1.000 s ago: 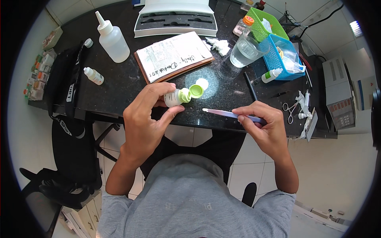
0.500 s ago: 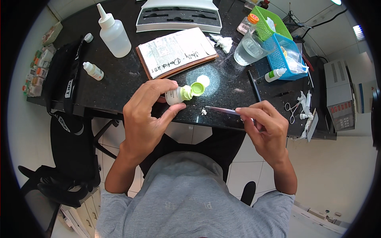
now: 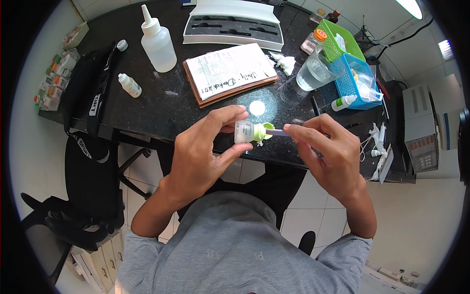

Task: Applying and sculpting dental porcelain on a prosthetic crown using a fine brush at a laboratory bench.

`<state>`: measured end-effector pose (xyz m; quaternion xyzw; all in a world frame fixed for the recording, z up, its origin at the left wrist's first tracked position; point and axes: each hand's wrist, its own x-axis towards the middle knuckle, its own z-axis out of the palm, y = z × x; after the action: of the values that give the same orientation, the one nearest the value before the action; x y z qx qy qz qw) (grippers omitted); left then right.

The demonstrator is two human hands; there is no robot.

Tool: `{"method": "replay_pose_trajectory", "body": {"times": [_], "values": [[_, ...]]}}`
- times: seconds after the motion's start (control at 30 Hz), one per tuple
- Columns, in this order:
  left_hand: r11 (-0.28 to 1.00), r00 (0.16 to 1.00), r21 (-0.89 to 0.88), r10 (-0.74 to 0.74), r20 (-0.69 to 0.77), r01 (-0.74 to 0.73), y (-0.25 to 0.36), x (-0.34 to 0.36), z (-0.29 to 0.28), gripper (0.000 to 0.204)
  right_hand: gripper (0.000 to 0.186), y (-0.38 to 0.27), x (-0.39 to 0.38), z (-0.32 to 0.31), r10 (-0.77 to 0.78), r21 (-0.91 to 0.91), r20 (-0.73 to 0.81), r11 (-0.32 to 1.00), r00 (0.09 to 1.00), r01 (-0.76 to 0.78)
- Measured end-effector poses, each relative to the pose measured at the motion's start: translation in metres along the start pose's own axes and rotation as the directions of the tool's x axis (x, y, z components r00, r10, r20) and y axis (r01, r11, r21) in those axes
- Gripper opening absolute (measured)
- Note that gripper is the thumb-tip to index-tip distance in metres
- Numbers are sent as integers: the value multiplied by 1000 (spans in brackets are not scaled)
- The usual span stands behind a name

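Observation:
My left hand (image 3: 198,142) is closed around a small white bottle (image 3: 244,132), thumb below and fingers above. The bottle lies tilted on its side, with its green flip-top lid (image 3: 269,129) open toward the right. Pinched in my right hand (image 3: 330,154) is a slim, flat, purplish-grey stick (image 3: 278,132). Its tip is at the bottle's green mouth and hidden by it. Just under the mouth, a little white powder (image 3: 260,143) lies on the black tabletop (image 3: 161,115). A round spot of light falls behind the bottle.
Behind my hands lies a paper pad (image 3: 230,71) on a brown base. A squeeze bottle (image 3: 159,46) and a dropper bottle (image 3: 129,85) stand left. At right are a glass of water (image 3: 313,73), a blue basket (image 3: 357,81), a green basket (image 3: 340,41) and scissors (image 3: 363,147).
The bottle and the stick have come together, the stick's tip passing from above the powder to the bottle's mouth. The whole view has shifted slightly.

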<state>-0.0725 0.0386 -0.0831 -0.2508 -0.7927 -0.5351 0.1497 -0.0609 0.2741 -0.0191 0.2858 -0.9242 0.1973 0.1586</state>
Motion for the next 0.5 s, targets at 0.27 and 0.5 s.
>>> {"method": "replay_pose_trajectory", "body": {"times": [0.27,0.5], "values": [[997,997,24,71,37,-72,-2,2,2,60,22,4,7,-1,41,88,115,995,993,-51],[996,996,52,68,65,-71,-4,0,5,58,17,9,7,1,267,356,288,862,920,-361]]}}
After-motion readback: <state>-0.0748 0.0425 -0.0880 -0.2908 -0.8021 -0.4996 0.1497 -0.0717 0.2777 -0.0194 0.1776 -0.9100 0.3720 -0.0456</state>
